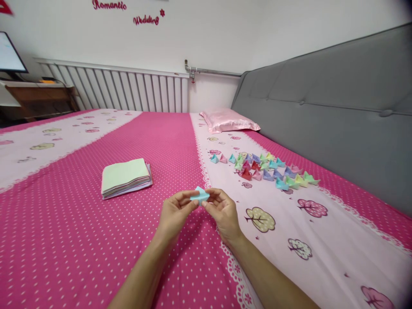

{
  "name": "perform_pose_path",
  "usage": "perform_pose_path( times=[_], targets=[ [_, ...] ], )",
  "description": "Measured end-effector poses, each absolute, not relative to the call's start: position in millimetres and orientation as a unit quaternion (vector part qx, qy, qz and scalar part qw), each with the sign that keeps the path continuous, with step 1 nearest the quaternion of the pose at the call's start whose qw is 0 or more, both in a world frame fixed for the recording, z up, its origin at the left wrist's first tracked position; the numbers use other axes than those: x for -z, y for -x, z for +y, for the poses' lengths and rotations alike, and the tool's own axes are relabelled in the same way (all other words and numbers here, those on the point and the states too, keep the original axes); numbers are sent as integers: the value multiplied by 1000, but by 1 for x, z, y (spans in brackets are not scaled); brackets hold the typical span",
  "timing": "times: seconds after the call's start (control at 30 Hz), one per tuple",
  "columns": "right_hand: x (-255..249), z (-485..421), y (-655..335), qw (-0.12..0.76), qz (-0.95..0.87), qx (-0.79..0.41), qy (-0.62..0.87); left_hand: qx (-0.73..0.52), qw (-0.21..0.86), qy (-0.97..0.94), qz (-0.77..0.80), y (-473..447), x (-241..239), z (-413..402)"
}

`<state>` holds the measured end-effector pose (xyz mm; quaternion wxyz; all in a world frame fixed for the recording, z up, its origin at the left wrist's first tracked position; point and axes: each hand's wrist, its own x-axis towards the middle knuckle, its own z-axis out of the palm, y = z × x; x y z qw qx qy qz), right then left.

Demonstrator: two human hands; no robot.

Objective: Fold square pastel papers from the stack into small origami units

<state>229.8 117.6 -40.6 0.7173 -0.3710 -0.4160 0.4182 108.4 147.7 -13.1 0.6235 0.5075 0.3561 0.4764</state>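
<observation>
A small light-blue folded paper boat (200,196) is held above the bed, between both hands. My left hand (175,211) pinches its left side between thumb and fingers. On its right side, my right hand (224,210) grips it the same way. Fingertips cover both ends of the paper. Off to the right stand several folded paper boats (267,174) in rows, in blue, pink, red, purple, green and yellow. To the left of my hands lies a stack of coloured paper (126,176) with a pale green sheet on top.
The bed is covered by a pink dotted sheet (161,141) with printed trees. A pink pillow (227,120) lies at the far side. Along the right runs a grey padded headboard (337,94). A radiator (122,88) and a desk with a monitor (11,53) stand beyond.
</observation>
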Motion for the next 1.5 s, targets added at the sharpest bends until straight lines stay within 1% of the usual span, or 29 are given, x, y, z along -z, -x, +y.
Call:
perform_pose_path(
  times=[0.23, 0.43, 0.8, 1.03, 1.1, 1.17, 1.23, 1.5],
  targets=[
    [42, 118, -229, 711, -424, -421, 372, -471, 595, -559, 334, -107, 16, 151],
    [42, 118, -230, 704, -423, -410, 396, -463, 546, -611, 337, -108, 16, 149],
    [41, 118, -234, 672, -483, -336, 450, -457, 430, -679, 381, -105, 24, 152],
    [38, 116, -235, 658, -510, -292, 471, -468, 349, -718, 379, -103, 19, 151],
    [37, 116, -235, 653, -521, -273, 478, -473, 356, -718, 367, -103, 18, 151],
    [35, 115, -235, 650, -527, -275, 473, -465, 393, -707, 360, -104, 18, 151],
    [35, 115, -234, 649, -526, -292, 465, -453, 426, -694, 363, -105, 19, 150],
    [40, 117, -234, 656, -498, -352, 446, -445, 503, -645, 365, -106, 19, 151]
  ],
)
